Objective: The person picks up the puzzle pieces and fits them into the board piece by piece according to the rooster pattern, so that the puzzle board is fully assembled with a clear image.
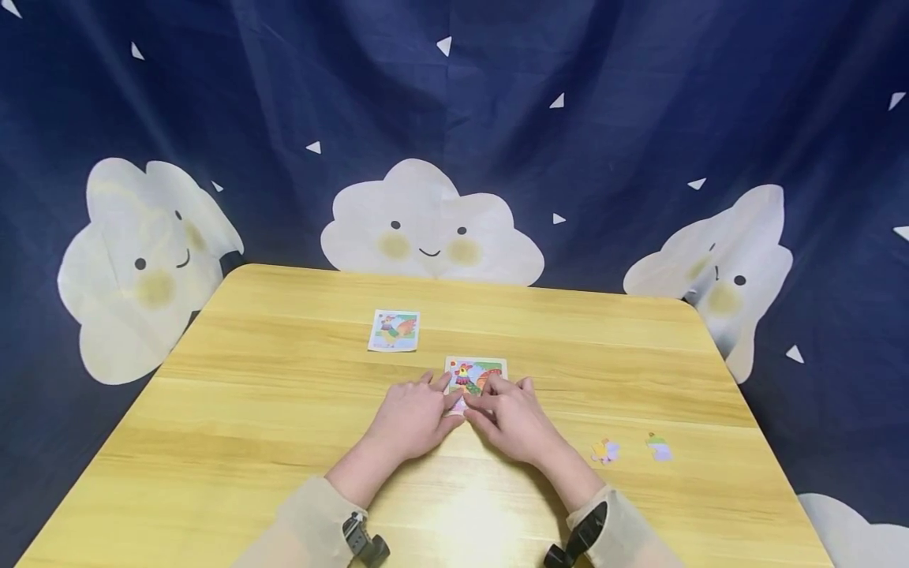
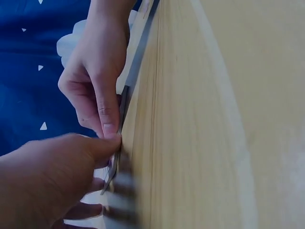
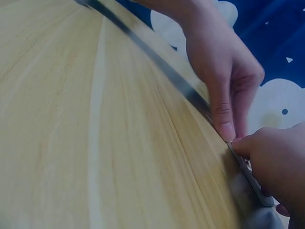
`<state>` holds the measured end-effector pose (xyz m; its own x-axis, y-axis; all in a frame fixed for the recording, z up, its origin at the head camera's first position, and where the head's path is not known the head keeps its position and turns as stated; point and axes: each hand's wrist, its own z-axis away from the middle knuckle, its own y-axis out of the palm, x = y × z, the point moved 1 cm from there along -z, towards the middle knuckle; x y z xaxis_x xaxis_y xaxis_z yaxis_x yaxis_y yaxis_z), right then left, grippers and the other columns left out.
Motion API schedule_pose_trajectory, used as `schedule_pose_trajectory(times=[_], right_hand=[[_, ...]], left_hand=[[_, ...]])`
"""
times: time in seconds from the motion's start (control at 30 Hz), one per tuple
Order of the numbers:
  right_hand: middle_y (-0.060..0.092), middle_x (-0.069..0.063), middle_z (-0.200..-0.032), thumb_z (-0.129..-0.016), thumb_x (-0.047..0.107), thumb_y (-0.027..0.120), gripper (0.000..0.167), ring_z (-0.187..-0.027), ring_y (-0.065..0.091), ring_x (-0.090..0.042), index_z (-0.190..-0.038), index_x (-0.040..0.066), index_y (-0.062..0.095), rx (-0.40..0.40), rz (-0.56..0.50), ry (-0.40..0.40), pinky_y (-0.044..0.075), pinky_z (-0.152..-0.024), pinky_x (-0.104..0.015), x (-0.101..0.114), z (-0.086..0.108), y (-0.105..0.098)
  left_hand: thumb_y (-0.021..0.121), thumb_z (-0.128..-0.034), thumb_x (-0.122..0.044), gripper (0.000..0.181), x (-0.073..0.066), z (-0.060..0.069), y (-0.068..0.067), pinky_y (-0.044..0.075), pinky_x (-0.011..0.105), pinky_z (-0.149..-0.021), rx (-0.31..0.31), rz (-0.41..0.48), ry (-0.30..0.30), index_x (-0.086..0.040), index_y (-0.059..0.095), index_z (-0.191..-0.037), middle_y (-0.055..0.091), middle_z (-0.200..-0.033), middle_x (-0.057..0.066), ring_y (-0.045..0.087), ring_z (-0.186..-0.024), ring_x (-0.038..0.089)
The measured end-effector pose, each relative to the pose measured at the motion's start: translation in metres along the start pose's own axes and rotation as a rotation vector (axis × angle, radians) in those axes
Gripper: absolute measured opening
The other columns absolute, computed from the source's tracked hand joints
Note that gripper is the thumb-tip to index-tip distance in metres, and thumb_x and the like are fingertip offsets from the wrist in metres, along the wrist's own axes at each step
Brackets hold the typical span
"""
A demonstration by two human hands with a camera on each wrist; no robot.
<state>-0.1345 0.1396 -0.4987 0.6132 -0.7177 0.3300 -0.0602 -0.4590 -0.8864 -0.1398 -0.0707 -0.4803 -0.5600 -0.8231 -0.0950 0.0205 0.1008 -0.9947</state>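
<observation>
A jigsaw puzzle with a colourful rooster picture lies in its thin frame on the wooden table. My left hand holds its left side, fingers over the edge and thumb at the near edge. My right hand bends over the lower right part, thumb and fingers gripping around the near edge. In the left wrist view the right hand meets the left hand at the thumb tips, and the board's edge shows side-on. Whether a single piece sits between the right fingers is hidden.
A square rooster picture card lies farther back on the left. Yellow-and-lilac puzzle pieces and a green-and-lilac piece lie on the table right of the right hand. Behind the table hangs a blue curtain with clouds.
</observation>
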Motion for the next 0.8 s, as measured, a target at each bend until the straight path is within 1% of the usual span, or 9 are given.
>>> schedule_pose_trajectory(times=[0.1,0.17,0.3,0.43,0.53,0.63,0.8], right_hand=[[0.049,0.012,-0.088,-0.099,0.033,0.076,0.025,-0.073,0.044,-0.006,-0.119,0.019,0.084,-0.009,0.009,-0.013,0.028,-0.074,-0.038,0.001,0.001,0.001],[0.049,0.013,-0.088,-0.099,0.033,0.076,0.024,-0.073,0.045,-0.006,-0.118,0.02,0.084,-0.009,0.012,-0.013,0.028,-0.074,-0.038,0.001,0.002,0.002],[0.048,0.013,-0.088,-0.1,0.034,0.076,0.026,-0.073,0.043,-0.006,-0.12,0.019,0.083,-0.003,0.013,0.002,0.027,-0.074,-0.037,0.001,0.003,0.002],[0.051,0.012,-0.09,-0.1,0.033,0.075,0.028,-0.074,0.044,-0.006,-0.122,0.018,0.082,0.004,0.007,-0.001,0.028,-0.075,-0.038,0.001,0.002,0.0],[0.056,0.009,-0.095,-0.099,0.03,0.076,0.027,-0.076,0.046,-0.004,-0.121,0.015,0.082,0.002,-0.043,-0.018,0.029,-0.078,-0.038,0.001,0.002,-0.004],[0.06,0.007,-0.098,-0.099,0.027,0.078,0.023,-0.074,0.047,-0.002,-0.118,0.014,0.082,-0.01,-0.123,-0.03,0.032,-0.08,-0.038,-0.001,0.005,-0.01],[0.061,0.01,-0.098,-0.099,0.023,0.078,0.02,-0.071,0.049,-0.001,-0.116,0.013,0.082,-0.036,-0.222,-0.004,0.036,-0.08,-0.036,-0.008,0.019,-0.028]], left_hand=[[0.058,-0.1054,-0.055,0.05,0.0,0.002,0.0,0.058,0.056,-0.091,0.024,0.019,-0.019,-0.027,0.067,-0.147,0.057,-0.154,0.007,0.057,-0.138,0.037],[0.059,-0.105,-0.055,0.051,0.0,0.002,0.0,0.059,0.056,-0.087,0.032,0.035,-0.026,-0.027,0.066,-0.147,0.057,-0.154,0.006,0.057,-0.137,0.037],[0.061,-0.1035,-0.056,0.05,0.001,0.001,-0.001,0.061,0.053,-0.083,0.027,0.053,-0.034,-0.028,0.067,-0.145,0.058,-0.152,0.005,0.059,-0.135,0.036],[0.061,-0.1034,-0.056,0.05,0.002,-0.001,-0.002,0.06,0.053,-0.087,0.027,0.062,-0.036,-0.029,0.068,-0.145,0.058,-0.153,0.005,0.059,-0.136,0.035],[0.06,-0.104,-0.057,0.051,0.003,-0.001,-0.001,0.059,0.054,-0.09,0.031,0.067,-0.035,-0.029,0.067,-0.146,0.057,-0.154,0.005,0.058,-0.137,0.036],[0.06,-0.1039,-0.057,0.051,0.003,-0.001,0.0,0.058,0.054,-0.092,0.027,0.075,-0.037,-0.028,0.067,-0.146,0.057,-0.154,0.005,0.057,-0.137,0.036],[0.061,-0.1037,-0.055,0.05,0.002,0.0,0.001,0.059,0.054,-0.092,0.017,0.098,-0.04,-0.027,0.069,-0.144,0.057,-0.154,0.006,0.057,-0.137,0.038]])
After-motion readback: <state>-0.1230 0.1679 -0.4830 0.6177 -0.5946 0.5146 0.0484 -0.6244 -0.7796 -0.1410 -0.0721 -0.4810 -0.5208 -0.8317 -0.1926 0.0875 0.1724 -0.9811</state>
